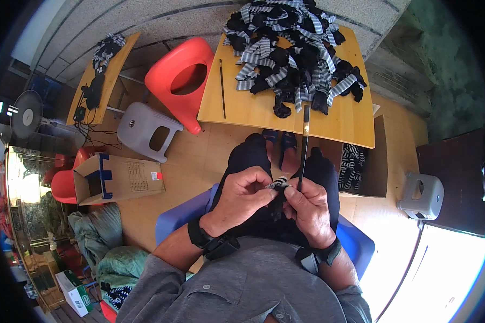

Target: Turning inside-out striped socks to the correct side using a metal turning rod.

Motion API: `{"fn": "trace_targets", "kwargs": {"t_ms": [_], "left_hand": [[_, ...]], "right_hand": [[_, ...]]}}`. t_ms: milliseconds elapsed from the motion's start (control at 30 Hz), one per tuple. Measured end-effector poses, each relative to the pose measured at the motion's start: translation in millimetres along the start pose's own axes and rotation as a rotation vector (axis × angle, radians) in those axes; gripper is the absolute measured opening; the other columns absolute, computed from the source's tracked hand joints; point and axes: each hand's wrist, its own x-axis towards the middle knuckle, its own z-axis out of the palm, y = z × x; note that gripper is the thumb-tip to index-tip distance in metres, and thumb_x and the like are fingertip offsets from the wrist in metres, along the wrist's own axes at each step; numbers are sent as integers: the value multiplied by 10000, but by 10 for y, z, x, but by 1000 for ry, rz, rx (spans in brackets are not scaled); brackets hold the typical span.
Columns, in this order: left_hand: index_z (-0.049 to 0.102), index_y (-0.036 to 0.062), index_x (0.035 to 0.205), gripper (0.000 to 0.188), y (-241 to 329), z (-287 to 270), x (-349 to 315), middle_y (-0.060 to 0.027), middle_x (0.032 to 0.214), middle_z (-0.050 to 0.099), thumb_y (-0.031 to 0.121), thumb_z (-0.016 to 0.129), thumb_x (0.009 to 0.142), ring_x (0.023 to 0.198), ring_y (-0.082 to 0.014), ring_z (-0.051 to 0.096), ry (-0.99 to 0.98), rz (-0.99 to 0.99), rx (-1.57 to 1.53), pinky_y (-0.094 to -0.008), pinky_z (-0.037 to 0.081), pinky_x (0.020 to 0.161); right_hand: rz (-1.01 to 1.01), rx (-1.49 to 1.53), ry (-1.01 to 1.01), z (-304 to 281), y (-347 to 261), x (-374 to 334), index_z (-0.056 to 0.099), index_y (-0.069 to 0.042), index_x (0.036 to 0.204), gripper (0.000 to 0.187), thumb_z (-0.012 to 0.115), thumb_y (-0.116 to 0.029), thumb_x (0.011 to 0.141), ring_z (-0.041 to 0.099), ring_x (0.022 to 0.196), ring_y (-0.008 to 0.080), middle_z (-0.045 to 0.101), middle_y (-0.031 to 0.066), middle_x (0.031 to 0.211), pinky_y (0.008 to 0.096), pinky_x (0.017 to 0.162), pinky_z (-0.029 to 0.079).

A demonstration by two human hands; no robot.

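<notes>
In front of my lap, both hands meet on a small striped-and-black knit piece (278, 184). My left hand (244, 195) pinches its striped end between thumb and fingertips. On the other side, my right hand (308, 207) grips its dark part, with the thumb on top. A thin black rod (304, 145) rises from the right hand's fingers toward the table's near edge; whether the hand grips it or only touches it I cannot tell. Dark fabric hangs below the fingers, partly lost against my dark trousers.
A yellow wooden table (213, 105) ahead bears a heap of striped-and-black knit pieces (285, 54) and a second thin rod (222, 89). Right of my legs, a cardboard box (380, 156) holds striped pieces. Leftward are a red stool (161, 72), a grey stool (140, 129) and another carton (134, 175).
</notes>
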Motion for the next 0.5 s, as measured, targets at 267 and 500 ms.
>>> {"fn": "trace_targets", "kwargs": {"t_ms": [267, 500], "left_hand": [[581, 8, 821, 103, -306, 7, 94, 39, 762, 548, -92, 603, 809, 673, -11, 498, 204, 176, 247, -186, 396, 547], [596, -5, 944, 175, -213, -2, -32, -16, 938, 590, -103, 545, 808, 865, -65, 560, 152, -5, 74, -220, 441, 746]], "right_hand": [[-354, -399, -21, 48, 17, 33, 603, 7, 817, 107, 610, -43, 912, 489, 539, 106, 529, 41, 628, 276, 499, 392], [-305, -406, -42, -16, 6, 50, 599, 12, 828, 76, 602, -16, 899, 466, 547, 147, 520, 78, 636, 296, 510, 385]]}}
